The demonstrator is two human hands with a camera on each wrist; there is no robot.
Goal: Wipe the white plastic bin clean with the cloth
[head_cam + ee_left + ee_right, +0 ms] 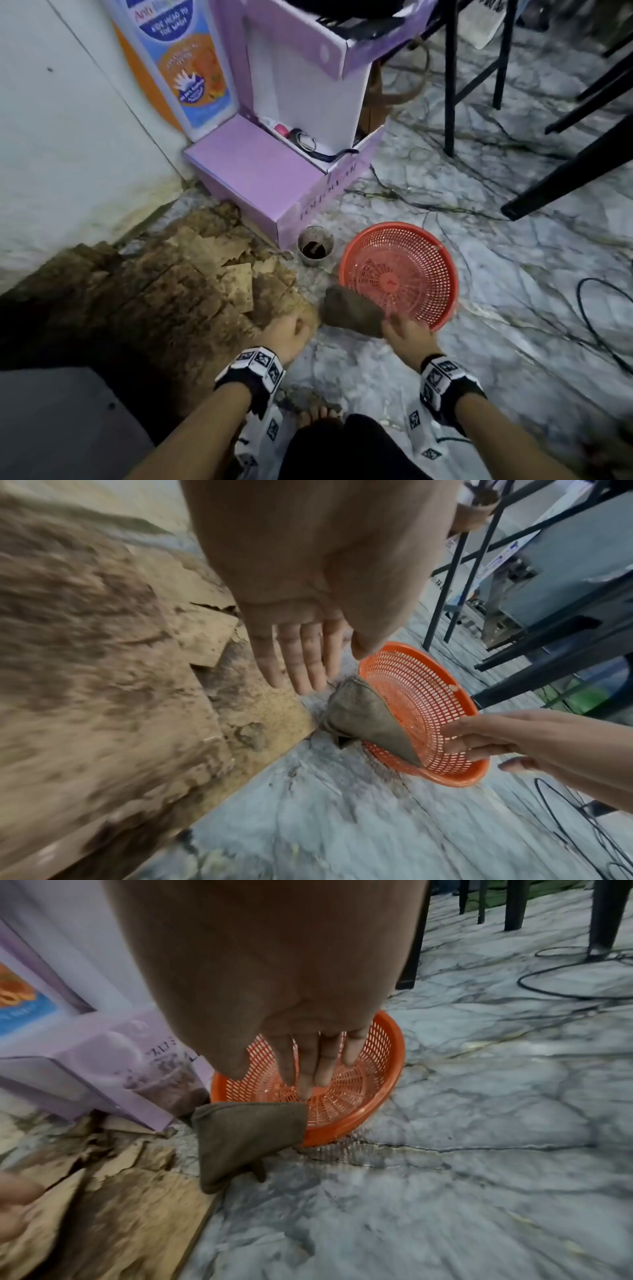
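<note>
A person crouches over a marble-veined floor (394, 370). The red basket (399, 274), round and perforated, sits on it, and a brown-grey cloth (352, 311) lies folded over the basket's near-left rim, one end inside, the other trailing onto the floor. No white bin shows in any view.

The right hand (407, 337) reaches into the basket at the rim just beside the cloth; the right wrist view shows its fingers (308, 1066) straight and close together, pointing down toward the mesh bottom, holding nothing. Whether a fingertip touches the cloth edge cannot be told. The left hand (286, 335) hovers over the edge of torn, stained cardboard (191, 284), near the cloth but apart from it. Its fingers (301, 658) are extended and together, gripping nothing.

Behind the basket stands a dirty cup (315, 245) with dark residue, against a lilac box (260, 178). Lettering runs along the box's side edge but is too blurred to read. A poster (185, 61) leans behind it; "Anti" is legible at its top, the rest is not. Black chair legs (448, 78) and a cable (592, 318) occupy the right.
</note>
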